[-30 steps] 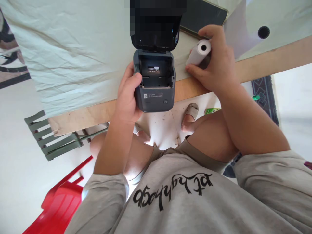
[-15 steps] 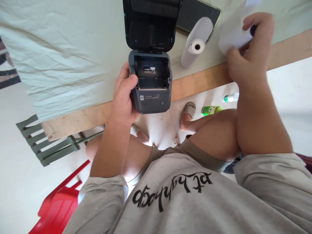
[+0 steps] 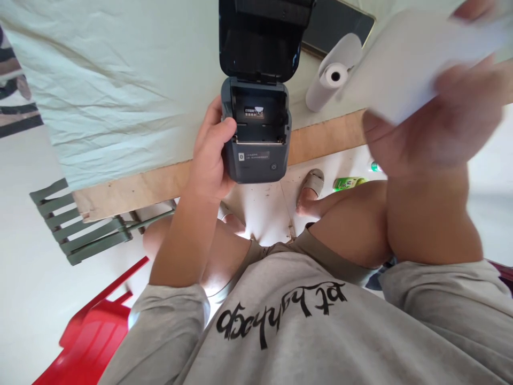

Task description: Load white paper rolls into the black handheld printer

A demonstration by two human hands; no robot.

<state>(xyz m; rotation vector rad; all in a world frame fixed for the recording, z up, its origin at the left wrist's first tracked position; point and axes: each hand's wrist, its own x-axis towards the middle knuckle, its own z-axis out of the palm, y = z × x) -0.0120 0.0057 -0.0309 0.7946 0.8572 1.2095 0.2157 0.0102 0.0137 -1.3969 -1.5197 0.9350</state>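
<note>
Two things are held: the left grip (image 3: 210, 155) has the open printer (image 3: 256, 167) by its left side, and the right grip (image 3: 452, 120), blurred, has white paper (image 3: 404, 59). The printer lies directly right of the left grip, the nearer one, its long axis pointing forward; the paper is well to its right, its axis unclear. Between them, on the desk (image 3: 140, 107), stands a roll (image 3: 318, 93), near the phone (image 3: 340, 24).
</note>
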